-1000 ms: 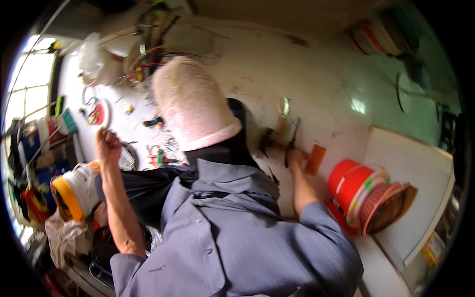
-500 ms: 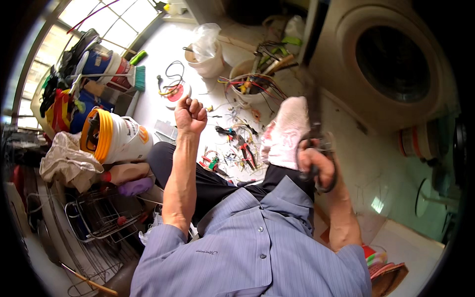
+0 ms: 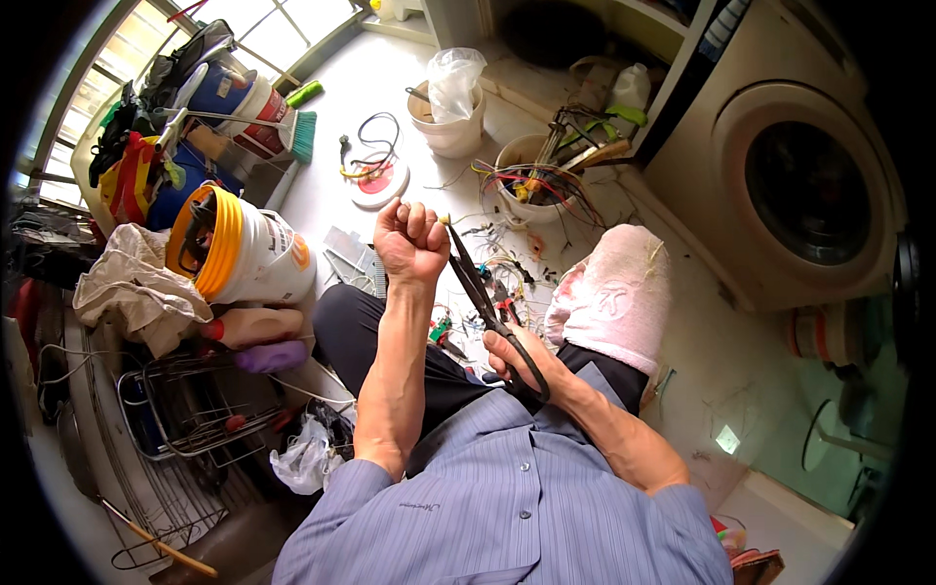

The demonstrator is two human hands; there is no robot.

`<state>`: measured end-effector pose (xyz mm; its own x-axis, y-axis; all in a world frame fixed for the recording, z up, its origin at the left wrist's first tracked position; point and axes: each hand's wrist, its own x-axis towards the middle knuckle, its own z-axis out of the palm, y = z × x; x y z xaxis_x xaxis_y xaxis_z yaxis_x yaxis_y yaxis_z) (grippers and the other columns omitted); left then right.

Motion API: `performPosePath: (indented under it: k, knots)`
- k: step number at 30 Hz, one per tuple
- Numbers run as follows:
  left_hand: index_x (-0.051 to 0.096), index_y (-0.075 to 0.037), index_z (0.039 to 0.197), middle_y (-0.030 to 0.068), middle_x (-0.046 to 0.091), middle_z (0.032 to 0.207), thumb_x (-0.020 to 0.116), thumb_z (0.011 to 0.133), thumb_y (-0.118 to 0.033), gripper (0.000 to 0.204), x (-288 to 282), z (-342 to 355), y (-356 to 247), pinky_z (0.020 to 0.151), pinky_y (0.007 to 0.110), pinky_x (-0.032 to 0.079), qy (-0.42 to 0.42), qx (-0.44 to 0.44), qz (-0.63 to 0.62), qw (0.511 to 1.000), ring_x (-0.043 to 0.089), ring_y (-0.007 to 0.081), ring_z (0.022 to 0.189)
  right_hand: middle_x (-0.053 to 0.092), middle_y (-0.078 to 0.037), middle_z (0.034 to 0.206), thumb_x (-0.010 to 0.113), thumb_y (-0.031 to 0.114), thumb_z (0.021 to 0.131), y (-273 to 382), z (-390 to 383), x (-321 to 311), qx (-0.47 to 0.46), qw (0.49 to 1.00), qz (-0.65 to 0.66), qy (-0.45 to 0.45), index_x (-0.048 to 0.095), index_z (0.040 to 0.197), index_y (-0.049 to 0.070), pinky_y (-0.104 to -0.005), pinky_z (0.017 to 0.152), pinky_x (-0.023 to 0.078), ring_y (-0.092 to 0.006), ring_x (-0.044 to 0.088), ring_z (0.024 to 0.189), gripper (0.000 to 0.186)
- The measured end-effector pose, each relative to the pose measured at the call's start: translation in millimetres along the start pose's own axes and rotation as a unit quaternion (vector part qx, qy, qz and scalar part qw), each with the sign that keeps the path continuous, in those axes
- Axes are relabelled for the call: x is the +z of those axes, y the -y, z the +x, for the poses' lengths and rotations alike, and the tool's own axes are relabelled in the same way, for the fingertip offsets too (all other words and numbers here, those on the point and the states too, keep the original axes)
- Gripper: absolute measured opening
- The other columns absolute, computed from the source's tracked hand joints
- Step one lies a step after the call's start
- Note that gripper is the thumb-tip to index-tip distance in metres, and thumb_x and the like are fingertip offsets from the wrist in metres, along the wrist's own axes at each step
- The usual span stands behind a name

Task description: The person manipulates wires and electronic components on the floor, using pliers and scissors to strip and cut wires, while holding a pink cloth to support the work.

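My left hand (image 3: 413, 244) is closed, its fingers curled in and turned up; what they hold, if anything, I cannot make out. A tiny yellowish bit shows beside the fingers. Long dark scissors (image 3: 476, 289) are in my right hand (image 3: 525, 357), its fingers wrapped round the handles. Their tips come right up beside the left fingers; whether they touch I cannot tell. Beneath the hands, cut wire scraps (image 3: 499, 255) and hand tools lie on the floor, with red-handled pliers (image 3: 505, 304) partly hidden by the scissors. A pink towel (image 3: 614, 297) covers my right knee.
A pail of wires and tools (image 3: 525, 156) stands ahead, and a bucket with a plastic bag (image 3: 447, 122) behind it. Cable lies on a round white lid (image 3: 378, 185). At left are a white-and-orange bucket (image 3: 255, 255) and a wire rack (image 3: 200, 409). A washing machine (image 3: 726, 195) stands at right.
My right hand has swung the scissors from the right, over the towel, in to the left hand. The left hand stays closed. The view has shifted slightly.
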<state>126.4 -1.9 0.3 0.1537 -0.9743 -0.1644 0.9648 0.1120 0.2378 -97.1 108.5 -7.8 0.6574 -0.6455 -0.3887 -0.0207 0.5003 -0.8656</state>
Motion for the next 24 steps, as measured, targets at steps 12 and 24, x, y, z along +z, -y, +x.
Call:
performPosePath:
  k: [12,24]
  knots:
    - [0.039,-0.015,0.064,-0.0025,0.028,0.053,0.051,0.096,-0.02,0.035,-23,-35,22,0.038,0.027,0.015,-0.025,-0.082,-0.017,0.996,0.019,0.0108,0.044,0.039,0.006,0.062,0.064,0.054,0.093,-7,11,-14,-0.008,0.996,0.067,-0.055,0.043,0.081,0.013,-0.0216,0.045,0.029,-0.0042,0.036,0.052,0.048]
    - [0.041,-0.014,0.064,-0.0024,0.028,0.052,0.051,0.096,-0.019,0.034,-29,-37,11,0.038,0.026,0.014,-0.052,-0.086,-0.031,0.995,0.018,0.0104,0.043,0.04,0.005,0.056,0.063,0.061,0.091,-12,7,-23,0.006,0.987,-0.096,-0.125,0.049,0.075,0.008,-0.0279,0.045,0.031,-0.0062,0.037,0.05,0.057]
